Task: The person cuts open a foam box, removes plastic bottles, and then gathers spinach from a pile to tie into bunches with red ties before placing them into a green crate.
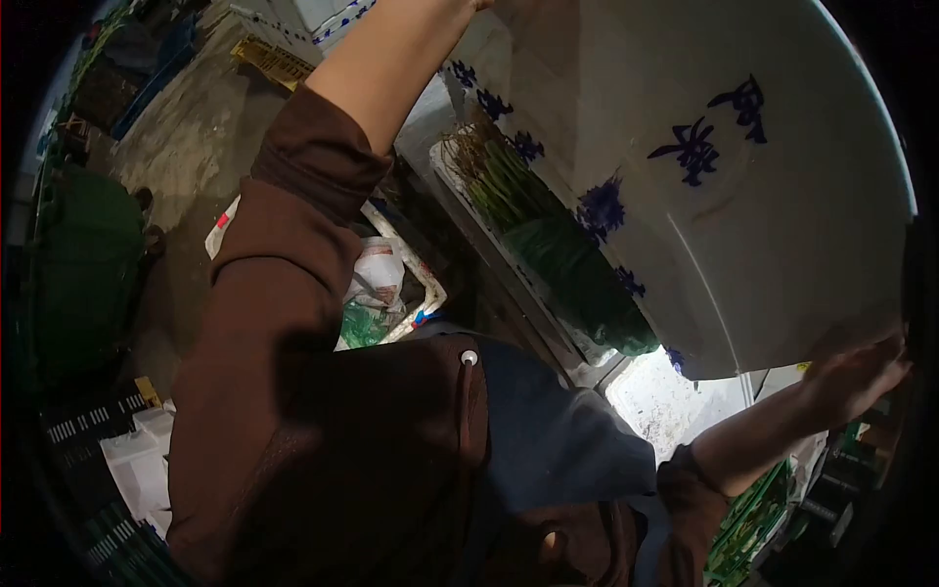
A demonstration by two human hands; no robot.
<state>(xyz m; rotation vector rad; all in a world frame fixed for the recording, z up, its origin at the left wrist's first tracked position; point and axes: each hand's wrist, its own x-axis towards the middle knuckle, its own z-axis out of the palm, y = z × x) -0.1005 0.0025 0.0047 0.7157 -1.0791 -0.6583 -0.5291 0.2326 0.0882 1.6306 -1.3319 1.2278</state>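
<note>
A large white foam lid [782, 235], marked with blue handwritten characters, is tilted up across the upper right. My right hand [861, 377] is at its lower right corner, fingers closed around the edge. My left forearm reaches up past the top of the picture beside the lid's upper left side; the left hand itself is out of frame. Under the lid stands a white foam box [452, 181] holding a bundle of green stems [494, 176] with root ends showing. Dark green plastic [567, 274] wraps the lower part of the bundle. The lid hides part of the box.
A white-rimmed container [416, 269] with white and green bags sits below my left arm. A large green bin or sack [88, 274] stands at the left, near black crates [88, 430]. Green vegetables [753, 528] lie at lower right. A yellow crate [272, 64] is farther back.
</note>
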